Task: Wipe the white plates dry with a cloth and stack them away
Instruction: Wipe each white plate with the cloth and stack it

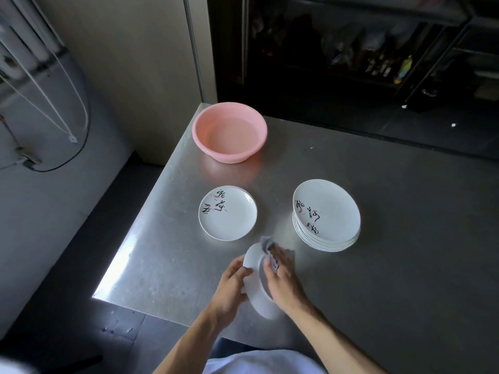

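Plate (260, 300) held tilted on edge over the table's (378, 279) near edge. Left hand (232, 287) grips its rim; right hand (283, 284) holds the cloth (266, 243) against its face. Probably light, stiff, wet-slick, breakable (best held by the rim).

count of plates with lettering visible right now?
2: the left plate, and the top plate of the right stack. The held plate shows no lettering; plates lower in the stack are covered.
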`<action>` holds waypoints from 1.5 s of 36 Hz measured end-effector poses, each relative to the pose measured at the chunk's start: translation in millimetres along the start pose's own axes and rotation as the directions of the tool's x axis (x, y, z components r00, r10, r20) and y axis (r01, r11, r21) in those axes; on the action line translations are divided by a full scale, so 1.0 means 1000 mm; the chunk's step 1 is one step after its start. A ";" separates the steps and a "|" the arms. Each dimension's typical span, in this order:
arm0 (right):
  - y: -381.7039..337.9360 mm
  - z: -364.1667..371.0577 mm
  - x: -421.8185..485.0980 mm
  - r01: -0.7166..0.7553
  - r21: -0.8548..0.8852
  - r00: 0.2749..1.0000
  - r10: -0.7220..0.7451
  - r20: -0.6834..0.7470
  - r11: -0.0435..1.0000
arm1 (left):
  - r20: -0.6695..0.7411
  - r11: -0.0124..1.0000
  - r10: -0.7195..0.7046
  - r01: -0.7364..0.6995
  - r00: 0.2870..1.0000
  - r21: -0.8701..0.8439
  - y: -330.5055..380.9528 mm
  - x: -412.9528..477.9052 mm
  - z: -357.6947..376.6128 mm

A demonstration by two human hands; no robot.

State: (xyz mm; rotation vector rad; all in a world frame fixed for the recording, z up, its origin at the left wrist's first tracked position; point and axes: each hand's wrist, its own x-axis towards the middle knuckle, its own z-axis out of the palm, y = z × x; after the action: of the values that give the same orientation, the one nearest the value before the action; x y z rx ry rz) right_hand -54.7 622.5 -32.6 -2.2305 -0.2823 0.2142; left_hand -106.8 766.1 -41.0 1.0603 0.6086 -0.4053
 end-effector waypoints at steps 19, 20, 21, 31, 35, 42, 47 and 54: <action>0.003 0.006 -0.029 0.373 -0.220 0.899 -0.292 0.328 0.901 | 0.066 0.990 0.074 -0.081 0.995 0.112 -0.009 -0.010 -0.005; 0.005 0.005 -0.028 0.345 -0.247 0.919 -0.273 0.284 0.905 | 0.065 0.992 0.074 -0.080 0.995 0.096 -0.011 -0.010 -0.004; 0.008 0.005 -0.026 0.267 -0.279 0.953 -0.210 0.220 0.922 | 0.053 0.994 0.065 -0.070 0.996 0.086 -0.013 -0.009 -0.004; -0.009 0.002 -0.012 -0.011 -0.099 0.984 0.028 0.177 0.995 | -0.020 0.997 0.006 -0.004 1.000 0.073 0.000 -0.003 0.003; -0.006 -0.001 -0.021 0.228 -0.100 0.938 -0.191 0.288 0.969 | -0.023 0.995 0.006 -0.004 1.000 0.097 -0.004 -0.006 -0.005; -0.003 -0.006 -0.012 -0.087 -0.142 0.987 0.105 0.120 0.986 | 0.043 0.991 0.011 -0.016 0.999 0.131 -0.005 -0.009 -0.012; 0.000 -0.006 -0.031 0.326 -0.146 0.899 -0.258 0.353 0.934 | 0.055 0.993 0.054 -0.059 0.997 0.100 -0.011 -0.011 -0.014; 0.003 -0.006 -0.003 -0.311 -0.113 0.949 0.315 0.011 0.944 | 0.001 0.997 0.046 -0.046 0.999 -0.062 -0.013 -0.011 0.001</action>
State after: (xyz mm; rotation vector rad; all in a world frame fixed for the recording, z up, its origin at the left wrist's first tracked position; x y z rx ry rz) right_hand -56.0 615.5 -30.7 -2.3761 0.0503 0.4106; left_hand -122.8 759.9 -42.9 1.0121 0.5899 -0.3458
